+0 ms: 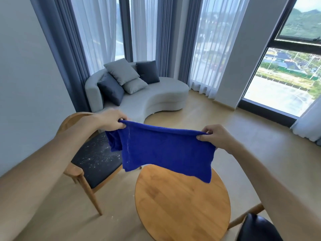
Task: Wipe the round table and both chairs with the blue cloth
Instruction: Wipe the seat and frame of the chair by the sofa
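floor (225,136) wood | on it: round table (182,206), 2 chairs (90,164) (1 seat speckled), sofa (156,94)

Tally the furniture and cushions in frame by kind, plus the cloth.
Round table: 1
Wooden chairs: 2, one left of the table, one at lower right, partly cut off
Sofa: 1
Cushions on the sofa: 4, two light grey, two dark grey
Blue cloth: 1, pinched by left hand and right hand
Total: 9

A curved grey sofa (156,96) with four cushions (121,71) stands before sheer curtains (97,28).
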`<state>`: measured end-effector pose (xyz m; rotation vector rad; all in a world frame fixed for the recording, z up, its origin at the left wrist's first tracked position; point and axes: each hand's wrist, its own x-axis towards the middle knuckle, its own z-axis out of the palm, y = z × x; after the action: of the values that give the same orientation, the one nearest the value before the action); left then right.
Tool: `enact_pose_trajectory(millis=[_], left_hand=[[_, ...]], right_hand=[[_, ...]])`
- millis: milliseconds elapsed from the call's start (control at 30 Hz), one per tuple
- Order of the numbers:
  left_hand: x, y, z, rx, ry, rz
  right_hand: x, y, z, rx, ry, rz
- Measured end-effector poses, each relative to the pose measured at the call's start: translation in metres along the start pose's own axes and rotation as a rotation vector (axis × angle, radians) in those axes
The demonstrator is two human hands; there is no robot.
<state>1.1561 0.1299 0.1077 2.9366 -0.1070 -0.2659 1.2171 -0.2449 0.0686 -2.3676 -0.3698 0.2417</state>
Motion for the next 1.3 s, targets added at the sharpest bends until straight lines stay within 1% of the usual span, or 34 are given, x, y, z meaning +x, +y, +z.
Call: enact_pose_trajectory(millis=[100,200,300,367,467,667,767,933,1000,1067,1133,1167,1200,1267,1300], left_hand=[[0.005,-0.002,0.015,-0.068,-0.020,-0.054],[0.011,0.002,0.027,-0.194,-0.074,-0.139],[0.018,0.011,0.037,-0.332,-0.148,-0.253],[0.021,0.021,0.045,-0.418,-0.168,-0.307],[0.025,0.040,0.057,-0.527,-0.174,-0.361],[0.030,0.065,0.068,-0.643,-0.196,-0.425],[0.032,0.078,0.070,-0.776,-0.222,-0.442],[0.031,0.121,0.075,-0.935,-0.248,-0.360],[0.025,0.127,0.069,-1.061,-0.286,-0.348],[0.019,0.127,0.060,-1.221,-0.376,-0.330],[0.016,0.124,0.052,-1.337,-0.440,-0.321],[0.014,0.125,0.049,-1.348,-0.460,-0.314],[0.012,0.127,0.046,-1.309,-0.465,-0.298],[0.012,0.131,0.043,-1.119,-0.413,-0.236],[0.012,0.131,0.043,-1.005,-0.348,-0.207]], right_hand=[[0.001,0.003,0.005,0.053,-0.024,0.087],[0.002,0.008,0.011,0.084,-0.022,0.151],[0.003,0.009,0.020,0.098,-0.002,0.198],[0.005,0.006,0.027,0.108,0.026,0.223],[0.007,-0.001,0.041,0.078,0.034,0.233],[0.009,-0.019,0.058,0.058,0.009,0.243],[0.008,-0.029,0.068,0.066,0.003,0.213],[0.002,-0.053,0.088,0.036,-0.080,0.083],[0.002,-0.059,0.085,0.047,-0.119,0.072],[0.000,-0.062,0.078,0.073,-0.222,0.079],[-0.004,-0.063,0.070,0.016,-0.336,0.009],[-0.006,-0.062,0.068,-0.027,-0.367,-0.040],[-0.006,-0.062,0.066,-0.067,-0.361,-0.080],[-0.004,-0.060,0.061,-0.127,-0.271,-0.134],[-0.002,-0.061,0.057,-0.138,-0.234,-0.161]])
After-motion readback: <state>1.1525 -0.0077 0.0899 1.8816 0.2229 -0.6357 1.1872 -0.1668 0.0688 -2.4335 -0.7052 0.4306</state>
